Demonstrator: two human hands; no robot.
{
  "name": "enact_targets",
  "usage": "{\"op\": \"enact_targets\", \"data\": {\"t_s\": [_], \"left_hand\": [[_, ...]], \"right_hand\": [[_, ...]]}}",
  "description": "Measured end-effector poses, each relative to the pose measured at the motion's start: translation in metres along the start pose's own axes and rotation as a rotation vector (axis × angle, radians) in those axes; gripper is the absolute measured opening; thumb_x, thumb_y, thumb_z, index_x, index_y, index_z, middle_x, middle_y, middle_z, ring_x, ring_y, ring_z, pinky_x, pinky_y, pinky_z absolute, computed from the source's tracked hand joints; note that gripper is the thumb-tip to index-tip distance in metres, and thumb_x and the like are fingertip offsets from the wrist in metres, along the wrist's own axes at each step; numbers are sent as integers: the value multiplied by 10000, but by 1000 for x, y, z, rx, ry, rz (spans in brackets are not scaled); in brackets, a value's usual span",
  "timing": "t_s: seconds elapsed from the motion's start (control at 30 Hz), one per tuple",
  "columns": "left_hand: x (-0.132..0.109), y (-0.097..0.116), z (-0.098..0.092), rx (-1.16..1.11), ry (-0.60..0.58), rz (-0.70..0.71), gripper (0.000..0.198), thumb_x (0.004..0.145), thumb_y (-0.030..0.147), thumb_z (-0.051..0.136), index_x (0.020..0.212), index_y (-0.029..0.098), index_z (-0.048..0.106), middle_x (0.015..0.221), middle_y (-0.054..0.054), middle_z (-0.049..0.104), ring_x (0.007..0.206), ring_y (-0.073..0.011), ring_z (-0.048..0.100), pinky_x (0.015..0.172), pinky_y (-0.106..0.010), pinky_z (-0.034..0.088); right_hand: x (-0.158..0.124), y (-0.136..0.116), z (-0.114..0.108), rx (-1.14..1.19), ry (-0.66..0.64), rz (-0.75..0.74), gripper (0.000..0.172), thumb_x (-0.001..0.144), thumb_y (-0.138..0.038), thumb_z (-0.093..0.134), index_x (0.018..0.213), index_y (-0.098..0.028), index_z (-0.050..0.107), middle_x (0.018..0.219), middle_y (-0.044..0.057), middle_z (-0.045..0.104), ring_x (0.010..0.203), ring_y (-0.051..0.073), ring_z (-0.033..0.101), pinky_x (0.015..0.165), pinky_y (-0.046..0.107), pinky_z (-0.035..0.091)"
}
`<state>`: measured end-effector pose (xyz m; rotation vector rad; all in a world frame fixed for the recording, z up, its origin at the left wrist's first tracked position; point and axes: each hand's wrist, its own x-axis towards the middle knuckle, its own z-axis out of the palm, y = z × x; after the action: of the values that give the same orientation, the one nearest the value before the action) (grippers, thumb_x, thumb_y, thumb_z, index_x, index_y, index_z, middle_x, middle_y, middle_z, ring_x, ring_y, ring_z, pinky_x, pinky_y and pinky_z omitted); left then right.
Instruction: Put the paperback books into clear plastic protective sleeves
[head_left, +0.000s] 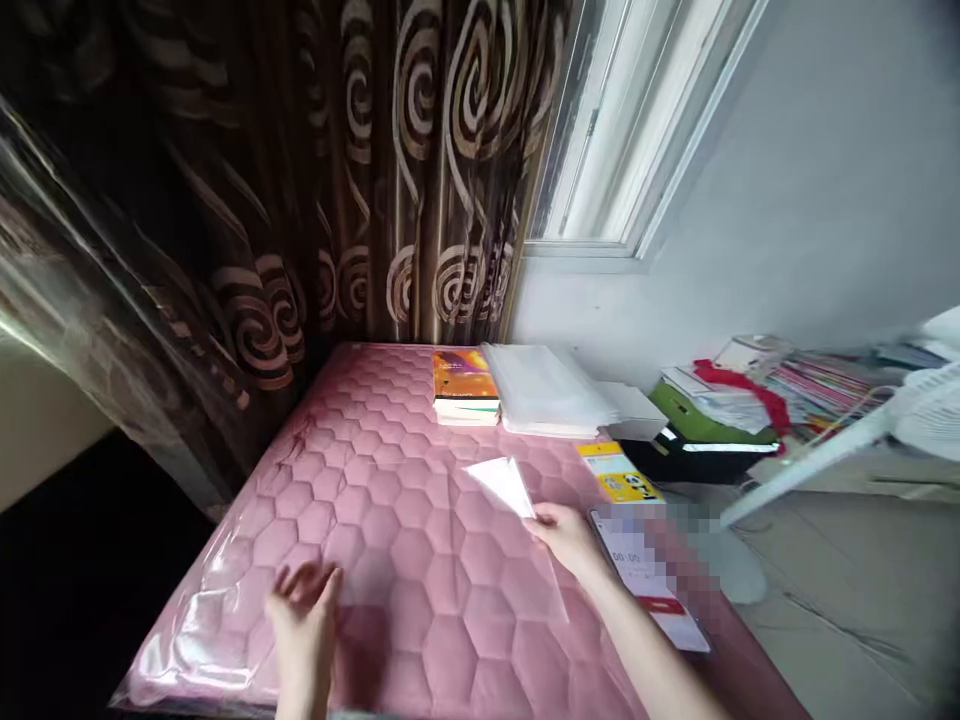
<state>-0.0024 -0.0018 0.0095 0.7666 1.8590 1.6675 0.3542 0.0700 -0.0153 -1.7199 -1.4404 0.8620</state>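
Note:
My right hand (559,535) pinches the near corner of a white triangular sheet (504,485), which looks like folded paper, just above the pink quilted surface (420,540). Below that hand, a faint see-through sheet edge runs over the quilting; whether it joins the white piece I cannot tell. My left hand (306,610) hovers over the near left part of the surface, fingers curled but apart, with nothing visible in it. Beside my right forearm lies a phone (634,565) with its screen lit, partly blurred out.
At the back stand a pile of books with an orange cover (465,375) and a stack of clear plastic sleeves (551,390). A yellow packet (619,472) lies near the right edge. Beyond are a white fan (840,465), a loaded green-and-black box (697,435) and brown curtains (420,180).

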Motion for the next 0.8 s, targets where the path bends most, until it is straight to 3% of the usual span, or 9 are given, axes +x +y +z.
{"op": "enact_targets", "data": {"t_s": [0.03,0.1,0.17,0.23,0.4,0.53,0.63,0.73,0.8], "left_hand": [[-1,4,0,69,46,124,661,684,297,737,1252,150,432,1301,-223,530,1187,-350,568,944,-525,493],[-9,12,9,214,-1,376,602,743,311,694,1283,171,469,1395,-197,464,1302,-346,466,1042,-541,417],[-22,19,28,401,-296,648,405,859,289,554,1253,194,551,1424,-155,468,1355,-323,407,1095,-546,360],[-37,23,51,606,-618,831,402,904,251,472,1296,232,558,1462,-121,461,1371,-312,394,1104,-561,344],[-58,27,91,1012,-1045,863,596,903,395,511,1476,351,354,1605,-60,217,1468,-392,119,1111,-707,148],[-56,26,93,1088,-1151,833,646,914,459,475,1507,375,231,1618,-68,123,1467,-406,73,1107,-721,89],[-55,26,93,1094,-1202,818,671,899,496,490,1505,398,217,1619,-80,132,1460,-430,85,1090,-735,105],[-50,35,102,1103,-1190,798,662,864,498,551,1478,364,343,1573,-131,290,1430,-436,227,1085,-698,201],[-36,48,116,1073,-1075,823,534,886,434,529,1396,277,499,1470,-168,437,1344,-393,406,1067,-615,311]], "right_hand": [[0,3,-1,2,-8,-4,240,700,-406,572,685,-181,656,551,-17,628,540,165,592,525,250,414],[0,6,-2,-34,-4,-5,215,706,-380,575,732,-185,661,570,-13,635,555,174,605,541,260,430],[0,3,-2,-162,33,-1,227,711,-346,599,856,-186,669,641,1,663,618,195,637,595,280,465],[1,-6,-4,-377,112,-47,321,737,-318,619,1019,-168,651,780,51,693,768,235,667,702,317,498],[33,-50,-20,-891,333,-433,489,834,-169,548,1322,-204,536,1243,163,572,1116,310,553,934,419,454],[87,-71,-35,-1135,341,-631,649,830,-29,485,1387,-363,472,1492,93,383,1341,364,367,1047,567,348],[126,-72,-40,-1221,253,-665,608,859,-68,499,1384,-373,481,1544,77,327,1405,414,258,1062,683,265],[150,-69,-41,-1255,175,-642,489,900,-152,501,1357,-324,524,1554,117,314,1386,454,282,1019,739,277],[159,-66,-42,-1265,129,-615,455,912,-143,470,1337,-288,547,1540,142,336,1359,440,341,1001,719,326]]}}
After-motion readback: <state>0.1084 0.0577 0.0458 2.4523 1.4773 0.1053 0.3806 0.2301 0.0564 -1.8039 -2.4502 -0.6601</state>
